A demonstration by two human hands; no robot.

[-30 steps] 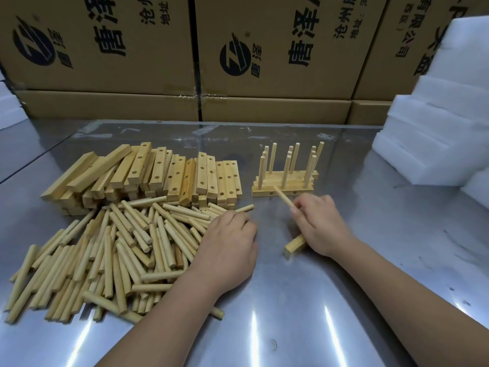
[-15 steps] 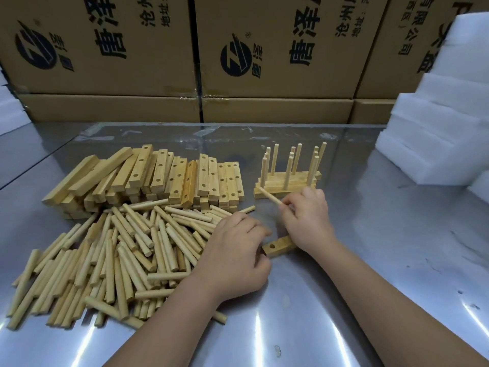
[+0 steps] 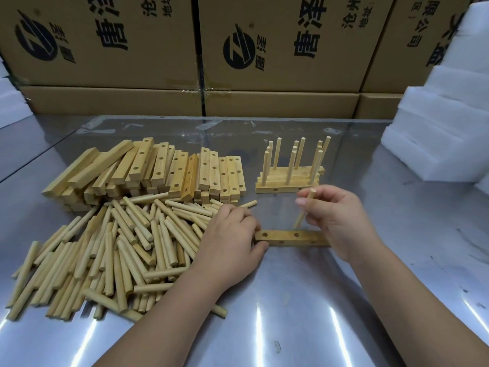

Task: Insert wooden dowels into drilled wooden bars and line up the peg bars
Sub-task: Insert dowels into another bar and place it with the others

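1. Nearest, on the shiny surface (image 3: 291,327), the left hand (image 3: 232,242) curls its fingers round the left end of a drilled bar (image 3: 288,238), steadying it flat with its holes up.
2. The right hand (image 3: 341,221) pinches a dowel (image 3: 303,211). It is tilted, its lower end just over the bar's middle hole; whether it has entered, I cannot tell.
3. This looks like the bar's first peg. The next move calls for righting the dowel and pressing straight down.
4. To the left lie loose dowels (image 3: 119,247), with stacked bars (image 3: 158,170) behind them.
5. Farther back stand finished peg bars (image 3: 288,178), where this one would likely line up.
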